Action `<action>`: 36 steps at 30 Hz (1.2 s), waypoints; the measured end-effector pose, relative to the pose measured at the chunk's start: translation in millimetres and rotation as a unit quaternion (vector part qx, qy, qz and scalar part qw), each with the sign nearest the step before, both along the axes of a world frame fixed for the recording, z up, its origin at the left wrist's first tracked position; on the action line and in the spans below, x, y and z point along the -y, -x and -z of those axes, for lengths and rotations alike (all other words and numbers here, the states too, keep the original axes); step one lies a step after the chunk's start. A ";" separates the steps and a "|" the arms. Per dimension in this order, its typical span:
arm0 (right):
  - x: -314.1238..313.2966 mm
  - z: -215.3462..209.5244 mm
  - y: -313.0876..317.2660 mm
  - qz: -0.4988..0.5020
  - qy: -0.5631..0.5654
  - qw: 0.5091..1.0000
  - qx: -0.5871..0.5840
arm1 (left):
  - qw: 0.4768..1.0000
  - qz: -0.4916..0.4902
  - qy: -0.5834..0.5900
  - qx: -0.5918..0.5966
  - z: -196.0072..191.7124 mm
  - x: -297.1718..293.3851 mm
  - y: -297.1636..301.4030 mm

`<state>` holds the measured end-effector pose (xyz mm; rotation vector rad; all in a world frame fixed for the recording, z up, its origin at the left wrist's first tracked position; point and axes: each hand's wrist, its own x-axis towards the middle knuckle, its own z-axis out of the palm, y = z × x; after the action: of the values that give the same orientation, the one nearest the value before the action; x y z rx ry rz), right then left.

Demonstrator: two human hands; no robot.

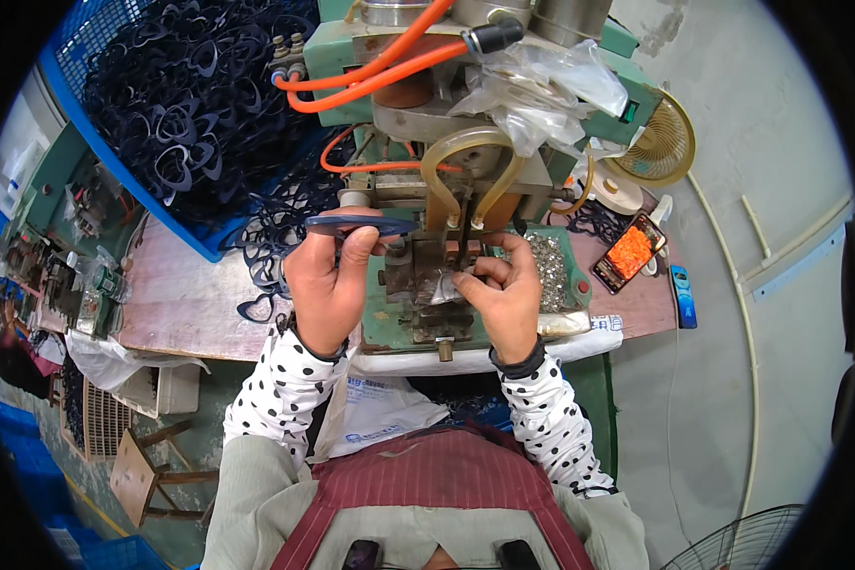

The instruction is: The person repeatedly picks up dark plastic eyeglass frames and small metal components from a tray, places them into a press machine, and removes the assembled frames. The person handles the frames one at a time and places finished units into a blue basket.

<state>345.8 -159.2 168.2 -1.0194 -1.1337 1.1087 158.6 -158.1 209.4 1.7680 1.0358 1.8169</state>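
My left hand (329, 290) is closed on a dark blue flat loop-shaped piece (359, 224), pinched between thumb and fingers left of the press head. My right hand (505, 302) reaches into the working area of a green bench press (382, 321). Its thumb and forefinger come together by the metal die (431, 258); whatever they hold is too small to make out. A shiny silvery patch (443, 289) shows just left of those fingertips. Two clear yellowish tubes (489, 139) curve down to the press head above the right hand.
A blue crate (142, 190) heaped with dark loop pieces (195, 114) stands at the far left, with more loops (256, 249) on the table. Small metal parts (547, 266) lie right of the press, near a phone (629, 252) and a fan (657, 142). Orange hoses (370, 85) cross above.
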 end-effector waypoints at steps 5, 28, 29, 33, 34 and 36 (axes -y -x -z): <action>-1.9 8.7 -1.0 0.022 -0.016 0.999 0.023 | 1.000 0.006 -0.004 -0.003 2.9 -0.5 1.0; -39.4 109.5 -155.7 0.195 0.026 0.922 0.332 | 0.888 0.264 -0.240 -0.291 59.0 12.6 -36.0; -36.0 115.1 -162.2 0.156 -0.007 0.952 0.263 | 0.889 0.272 -0.235 -0.284 60.3 11.4 -35.7; -8.7 82.8 -152.2 0.120 -0.035 0.815 0.566 | 0.902 0.241 -0.229 -0.277 63.7 17.1 -35.8; -6.1 98.4 -149.1 0.159 -0.068 0.774 0.609 | 0.902 0.238 -0.234 -0.274 63.0 16.4 -36.7; -4.7 92.2 -124.3 0.176 -0.059 0.750 0.635 | 0.903 0.237 -0.236 -0.271 63.5 17.4 -36.9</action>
<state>470.2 -154.5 76.0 -1.8629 -1.8852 -0.1449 195.5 -175.5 145.9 2.6319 0.2556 1.3577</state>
